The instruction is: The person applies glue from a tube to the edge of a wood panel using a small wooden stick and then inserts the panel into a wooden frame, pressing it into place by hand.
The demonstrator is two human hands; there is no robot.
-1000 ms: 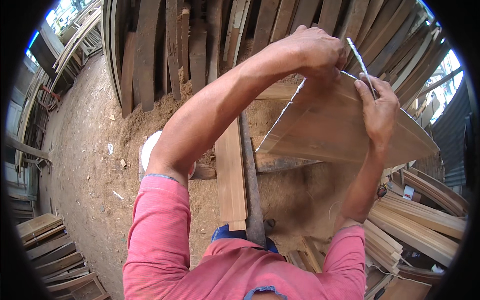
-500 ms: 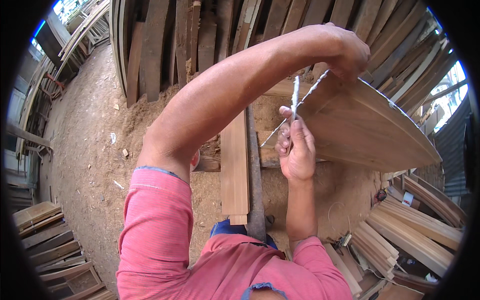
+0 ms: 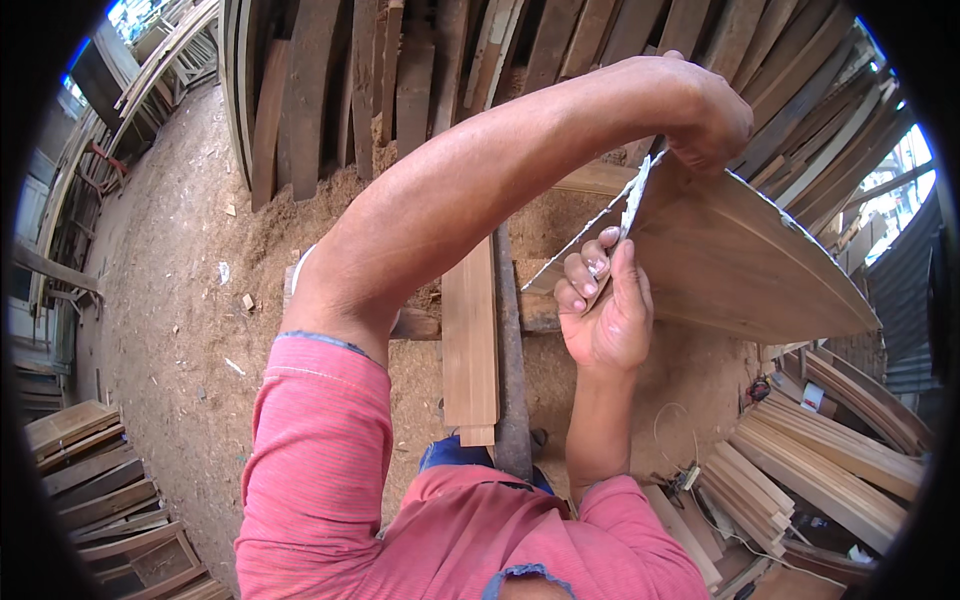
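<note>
Left hand (image 3: 715, 115) clamps wood panel (image 3: 740, 250) top; right hand (image 3: 605, 310) fingers pinch thin strip (image 3: 632, 205). Keep panel steady, strip flush on edge.

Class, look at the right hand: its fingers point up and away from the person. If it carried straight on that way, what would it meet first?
The right hand already touches the pale sheet edge of the large curved wooden panel; further on it would probably reach the left hand, though depth is unclear.

Bright, sharp daylight; fisheye bends the rim.
</note>
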